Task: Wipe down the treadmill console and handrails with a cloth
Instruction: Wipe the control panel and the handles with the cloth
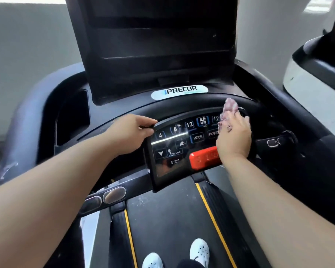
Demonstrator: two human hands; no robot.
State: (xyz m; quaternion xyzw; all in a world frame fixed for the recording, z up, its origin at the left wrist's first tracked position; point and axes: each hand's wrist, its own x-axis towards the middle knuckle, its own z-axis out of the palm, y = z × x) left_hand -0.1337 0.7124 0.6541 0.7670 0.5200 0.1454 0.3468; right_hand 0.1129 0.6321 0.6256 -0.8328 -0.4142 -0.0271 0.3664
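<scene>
The black treadmill console fills the middle of the view, with lit buttons, a STOP key and a red stop bar. My right hand presses a pale pink cloth flat against the console's right side, and part of the cloth sticks out above my fingers. My left hand grips the top left edge of the button panel. A curved black handrail arches just behind the panel. The dark screen stands upright above it.
Metal grip sensors sit on the lower left bar, another on the right bar. The belt with yellow side lines runs below, with my white shoes on it. A second machine stands to the right.
</scene>
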